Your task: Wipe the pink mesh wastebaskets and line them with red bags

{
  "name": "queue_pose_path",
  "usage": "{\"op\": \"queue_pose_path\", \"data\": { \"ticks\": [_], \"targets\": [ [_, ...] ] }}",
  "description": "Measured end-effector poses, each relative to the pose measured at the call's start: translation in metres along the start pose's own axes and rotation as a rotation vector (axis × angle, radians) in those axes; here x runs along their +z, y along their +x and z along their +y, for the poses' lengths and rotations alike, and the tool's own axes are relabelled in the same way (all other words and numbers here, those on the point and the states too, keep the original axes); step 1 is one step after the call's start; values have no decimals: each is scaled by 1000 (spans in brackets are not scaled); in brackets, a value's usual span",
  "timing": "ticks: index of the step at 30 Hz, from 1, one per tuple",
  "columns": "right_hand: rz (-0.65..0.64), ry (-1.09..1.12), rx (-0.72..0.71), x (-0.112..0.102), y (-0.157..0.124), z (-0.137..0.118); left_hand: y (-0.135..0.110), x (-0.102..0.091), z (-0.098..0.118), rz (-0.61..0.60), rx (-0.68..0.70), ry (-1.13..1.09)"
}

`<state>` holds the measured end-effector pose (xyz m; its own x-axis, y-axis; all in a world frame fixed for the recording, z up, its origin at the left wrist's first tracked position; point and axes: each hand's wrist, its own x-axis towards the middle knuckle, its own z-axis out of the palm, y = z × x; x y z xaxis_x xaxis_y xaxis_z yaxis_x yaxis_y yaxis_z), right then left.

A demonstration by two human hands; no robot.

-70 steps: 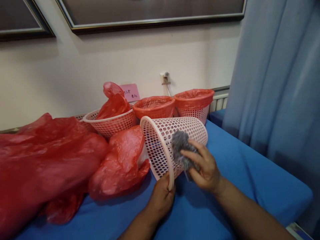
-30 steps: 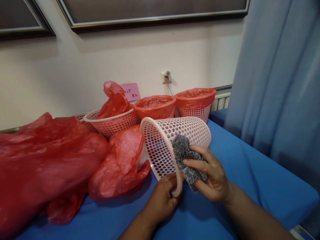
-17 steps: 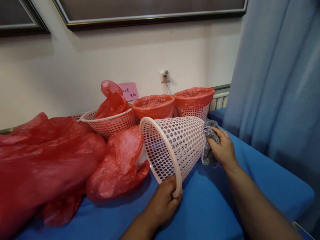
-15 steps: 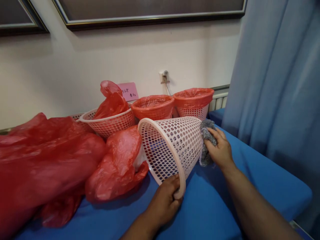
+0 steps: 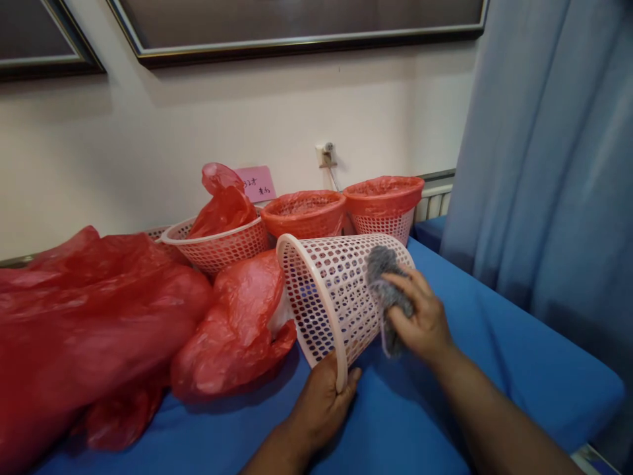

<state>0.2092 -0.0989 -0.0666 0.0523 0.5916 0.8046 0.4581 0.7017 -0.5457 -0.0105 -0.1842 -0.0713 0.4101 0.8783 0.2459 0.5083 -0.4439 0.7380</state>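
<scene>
A pale pink perforated plastic wastebasket (image 5: 341, 277) is tipped on its side, its mouth facing left toward me. My left hand (image 5: 324, 399) grips the lower edge of its rim, with the thumb outside and some fingers hidden inside the mouth. In my right hand (image 5: 420, 316) is a crumpled grey cleaning cloth (image 5: 388, 280), pressed against the basket's outer side near the base. Just left of the basket's mouth lies a crumpled red plastic bag (image 5: 232, 330).
A large heap of red plastic bags (image 5: 99, 316) covers the left of the blue-covered surface (image 5: 494, 336). Behind stand a basket with a loose red bag (image 5: 222, 244) and two lined baskets (image 5: 304, 214). A pink card (image 5: 257, 183) leans on the wall; a blue curtain (image 5: 539, 165) hangs right.
My right hand has moved the cloth left from the basket's base onto its side. The basket has turned slightly, and my left hand has shifted a little along its rim.
</scene>
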Motion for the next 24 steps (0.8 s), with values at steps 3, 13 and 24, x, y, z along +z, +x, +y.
{"op": "queue_pose_path", "data": {
  "ticks": [3, 13, 24],
  "targets": [
    [137, -88, 320, -3, 13, 39, -2, 1, -4, -20, 35, 71],
    [-215, 200, -369, -9, -8, -47, 0, 3, -7, 11, 79, 175],
    [-329, 276, -311, -4, -6, -40, -11, 1, -2, 310, -9, -89]
  ]
}}
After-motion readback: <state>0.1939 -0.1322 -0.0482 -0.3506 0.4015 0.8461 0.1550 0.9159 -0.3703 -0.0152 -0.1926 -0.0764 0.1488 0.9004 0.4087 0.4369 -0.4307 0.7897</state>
